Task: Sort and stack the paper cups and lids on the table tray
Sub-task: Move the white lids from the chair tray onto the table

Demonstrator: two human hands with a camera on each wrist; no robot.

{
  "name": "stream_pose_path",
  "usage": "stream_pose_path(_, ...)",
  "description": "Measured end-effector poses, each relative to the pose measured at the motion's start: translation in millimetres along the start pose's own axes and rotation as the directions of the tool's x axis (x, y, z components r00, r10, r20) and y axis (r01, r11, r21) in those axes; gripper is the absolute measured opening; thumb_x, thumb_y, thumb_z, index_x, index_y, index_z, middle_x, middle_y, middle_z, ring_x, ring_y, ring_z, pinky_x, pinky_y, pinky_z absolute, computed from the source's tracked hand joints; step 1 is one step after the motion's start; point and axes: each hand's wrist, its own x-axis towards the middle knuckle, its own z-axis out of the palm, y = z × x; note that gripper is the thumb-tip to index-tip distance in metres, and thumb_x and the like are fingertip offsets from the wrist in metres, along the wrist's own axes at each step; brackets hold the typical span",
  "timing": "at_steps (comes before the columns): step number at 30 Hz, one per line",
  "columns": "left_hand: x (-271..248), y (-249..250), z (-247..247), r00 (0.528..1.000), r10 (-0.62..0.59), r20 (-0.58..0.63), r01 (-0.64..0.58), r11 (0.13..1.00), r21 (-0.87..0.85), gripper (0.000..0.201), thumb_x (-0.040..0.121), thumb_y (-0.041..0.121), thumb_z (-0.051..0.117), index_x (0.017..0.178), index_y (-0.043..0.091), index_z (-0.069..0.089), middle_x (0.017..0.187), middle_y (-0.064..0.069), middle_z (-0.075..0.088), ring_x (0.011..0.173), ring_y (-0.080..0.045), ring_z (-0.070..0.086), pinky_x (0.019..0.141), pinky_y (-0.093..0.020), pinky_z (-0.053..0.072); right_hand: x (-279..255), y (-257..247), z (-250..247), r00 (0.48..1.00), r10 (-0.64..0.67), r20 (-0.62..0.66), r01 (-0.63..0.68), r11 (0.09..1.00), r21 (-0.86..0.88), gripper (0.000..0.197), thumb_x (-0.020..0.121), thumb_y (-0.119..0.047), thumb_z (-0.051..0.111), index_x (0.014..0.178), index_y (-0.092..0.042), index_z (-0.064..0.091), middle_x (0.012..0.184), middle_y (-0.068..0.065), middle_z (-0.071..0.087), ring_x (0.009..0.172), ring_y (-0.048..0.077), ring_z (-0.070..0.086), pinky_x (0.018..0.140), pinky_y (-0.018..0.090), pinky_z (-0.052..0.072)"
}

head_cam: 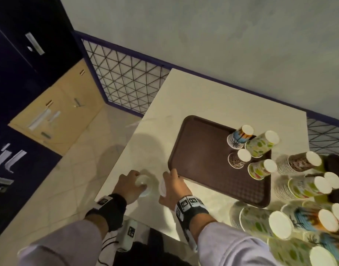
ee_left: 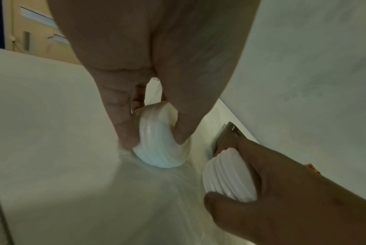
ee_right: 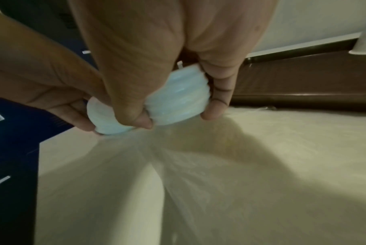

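Note:
My left hand grips a short stack of white ribbed lids at the table's near left corner; in the left wrist view its thumb and fingers pinch that stack against the tabletop. Right beside it, my right hand grips a second stack of white lids, seen close in the right wrist view. The two stacks are a small gap apart. A brown tray lies just right of my hands, with several upside-down printed paper cups at its far right corner.
Taller stacks of printed cups lie and stand on the white table right of the tray. Another dark tray shows at the right edge. The table's left edge drops to a tiled floor; a wire fence stands behind.

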Motion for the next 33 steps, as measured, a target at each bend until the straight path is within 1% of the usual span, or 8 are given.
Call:
stream_pose_path(3, 0, -1, 3, 1.0, -0.025, -0.012, 0.026, 0.998, 0.054, 0.063, 0.095, 0.045, 0.065, 0.15, 0.025, 0.044, 0.136, -0.016, 0.044, 0.105, -0.031, 0.058, 0.085, -0.03, 0.045, 5, 0, 6, 1.0, 0.016, 0.0, -0.016, 1.0, 0.001, 0.079, 0.068, -0.031, 0.085, 0.132, -0.019, 0.04, 0.133, 0.009, 0.024, 0.115, 0.038, 0.051, 0.083, 0.045, 0.058)
stream_pose_path(7, -5, 6, 5, 0.998, -0.04, -0.056, 0.049, 0.985, 0.166, 0.069, 0.097, 0.05, 0.056, 0.158, 0.028, 0.031, 0.139, -0.013, 0.044, 0.124, -0.035, 0.054, 0.102, -0.039, 0.047, 10, 2, 15, 1.0, -0.005, -0.029, 0.003, 0.997, -0.078, 0.08, 0.069, -0.037, 0.082, 0.134, -0.018, 0.04, 0.133, 0.008, 0.03, 0.119, 0.033, 0.041, 0.085, 0.043, 0.056)
stream_pose_path(11, -12, 15, 13, 0.994, 0.024, -0.104, 0.0, 0.974, 0.225, 0.084, 0.086, 0.06, 0.063, 0.154, 0.029, 0.026, 0.132, -0.01, 0.042, 0.122, -0.032, 0.046, 0.098, -0.041, 0.046, 8, 3, 22, 0.997, -0.017, -0.079, 0.007, 0.991, -0.135, 0.075, 0.076, -0.048, 0.071, 0.137, -0.021, 0.035, 0.134, 0.007, 0.034, 0.119, 0.031, 0.039, 0.089, 0.042, 0.052)
stream_pose_path(15, -11, 18, 26, 0.992, 0.089, -0.088, -0.054, 0.938, 0.342, 0.096, 0.076, 0.057, 0.076, 0.152, 0.03, 0.024, 0.131, -0.008, 0.04, 0.121, -0.032, 0.045, 0.094, -0.042, 0.053, 4, 2, 27, 0.994, -0.005, -0.109, -0.009, 0.992, -0.125, 0.081, 0.074, -0.048, 0.07, 0.14, -0.024, 0.03, 0.13, 0.007, 0.034, 0.113, 0.03, 0.04, 0.087, 0.042, 0.053)
stream_pose_path(19, -6, 16, 33, 0.987, 0.121, -0.11, -0.065, 0.906, 0.417, 0.083, 0.079, 0.052, 0.078, 0.145, 0.031, 0.033, 0.128, -0.007, 0.04, 0.118, -0.03, 0.047, 0.09, -0.04, 0.054, 3, -1, 30, 0.995, -0.005, -0.099, -0.011, 0.987, -0.159, 0.076, 0.078, -0.047, 0.07, 0.138, -0.026, 0.028, 0.128, 0.009, 0.039, 0.108, 0.031, 0.042, 0.084, 0.04, 0.053)
stream_pose_path(23, -1, 8, 34, 0.987, 0.137, -0.08, -0.09, 0.899, 0.429, 0.081, 0.078, 0.056, 0.076, 0.142, 0.031, 0.033, 0.127, -0.006, 0.038, 0.118, -0.031, 0.045, 0.09, -0.041, 0.053, 0, -1, 28, 0.996, -0.03, -0.084, 0.012, 0.979, -0.204, 0.074, 0.081, -0.046, 0.068, 0.14, -0.024, 0.029, 0.131, 0.012, 0.038, 0.114, 0.033, 0.043, 0.089, 0.044, 0.051)
stream_pose_path(29, 5, 2, 28, 0.985, 0.167, -0.041, -0.128, 0.871, 0.474, 0.086, 0.075, 0.058, 0.075, 0.144, 0.031, 0.031, 0.129, -0.006, 0.035, 0.12, -0.031, 0.041, 0.094, -0.042, 0.051, -10, 2, 15, 0.996, -0.05, -0.069, 0.041, 0.99, -0.132, 0.093, 0.079, -0.048, 0.07, 0.153, -0.028, 0.017, 0.149, 0.01, 0.026, 0.128, 0.035, 0.036, 0.101, 0.046, 0.045)
stream_pose_path(33, 4, 3, 22, 0.988, 0.15, -0.039, -0.112, 0.867, 0.485, 0.098, 0.074, 0.055, 0.077, 0.152, 0.03, 0.023, 0.132, -0.007, 0.033, 0.122, -0.031, 0.039, 0.097, -0.044, 0.05, -22, 0, -1, 0.99, -0.036, -0.135, 0.016, 0.989, -0.146, 0.092, 0.08, -0.053, 0.066, 0.154, -0.027, 0.017, 0.145, 0.01, 0.029, 0.126, 0.033, 0.034, 0.1, 0.045, 0.045)
